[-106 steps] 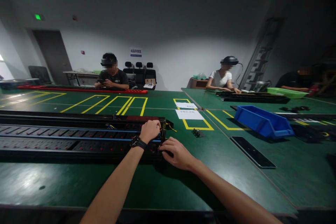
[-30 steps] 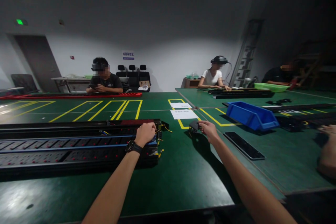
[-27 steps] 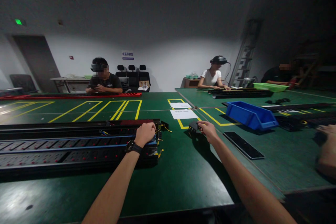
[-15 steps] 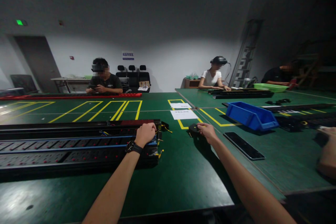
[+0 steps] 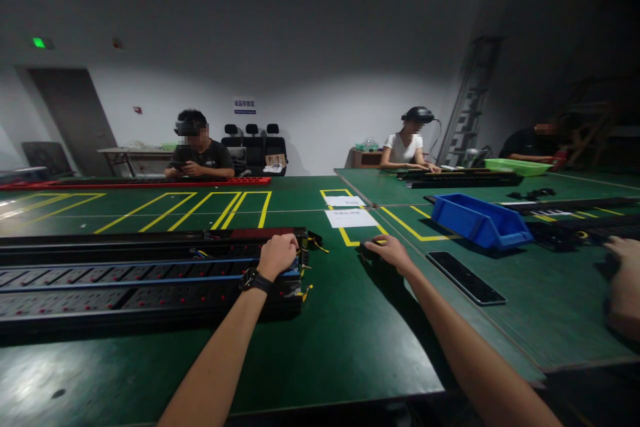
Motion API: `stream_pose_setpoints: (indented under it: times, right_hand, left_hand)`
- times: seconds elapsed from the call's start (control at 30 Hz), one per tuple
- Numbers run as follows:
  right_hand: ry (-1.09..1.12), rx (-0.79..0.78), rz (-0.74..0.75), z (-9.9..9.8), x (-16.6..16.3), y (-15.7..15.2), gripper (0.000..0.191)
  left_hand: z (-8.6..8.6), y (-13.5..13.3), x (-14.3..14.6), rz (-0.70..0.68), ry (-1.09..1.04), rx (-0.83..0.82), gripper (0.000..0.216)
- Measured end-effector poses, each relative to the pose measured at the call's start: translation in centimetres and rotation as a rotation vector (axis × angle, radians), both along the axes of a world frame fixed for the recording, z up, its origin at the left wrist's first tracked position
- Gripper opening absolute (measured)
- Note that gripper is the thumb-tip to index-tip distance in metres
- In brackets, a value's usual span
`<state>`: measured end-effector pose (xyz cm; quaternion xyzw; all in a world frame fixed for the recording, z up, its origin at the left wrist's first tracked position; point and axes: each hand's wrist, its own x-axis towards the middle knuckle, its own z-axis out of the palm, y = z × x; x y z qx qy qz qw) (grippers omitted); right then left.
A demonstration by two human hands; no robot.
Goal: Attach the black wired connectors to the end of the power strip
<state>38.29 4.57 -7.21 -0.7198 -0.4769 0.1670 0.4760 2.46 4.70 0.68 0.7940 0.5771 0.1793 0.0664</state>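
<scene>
Several long black power strips [image 5: 170, 295] with rows of sockets and small red switches lie side by side at the left, two blue lines running along them. My left hand [image 5: 279, 255], a dark watch on its wrist, is closed over the right end of one of the farther strips; its fingertips are partly hidden. Yellow wire ends [image 5: 307, 292] stick out beside it. On the green table to the right, my right hand [image 5: 393, 252] is closed around a small black part [image 5: 367, 248], which it mostly covers.
Right of my right arm lie a phone [image 5: 466, 277] and a blue bin [image 5: 480, 221]. Paper labels [image 5: 350, 217] and yellow tape outlines mark the table [image 5: 330, 347]. Another person's hand [image 5: 625, 273] is at the right edge; several people sit across the table.
My right hand has shifted slightly left over the small black part and now covers more of it. My left hand stays on the strip end. The other person's hand at right has moved a little.
</scene>
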Motion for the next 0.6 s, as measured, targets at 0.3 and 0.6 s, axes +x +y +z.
stream_pose_setpoints:
  times: [0.3, 0.6]
  right_hand:
    - [-0.364, -0.13, 0.041, 0.3, -0.3, -0.4, 0.036]
    - [-0.561, -0.154, 0.028, 1.1, -1.7, -1.5, 0.033]
  left_hand:
    - [0.0, 0.0, 0.0, 0.004, 0.006, -0.005, 0.03]
    - [0.1, -0.1, 0.0, -0.003, -0.002, 0.005, 0.03]
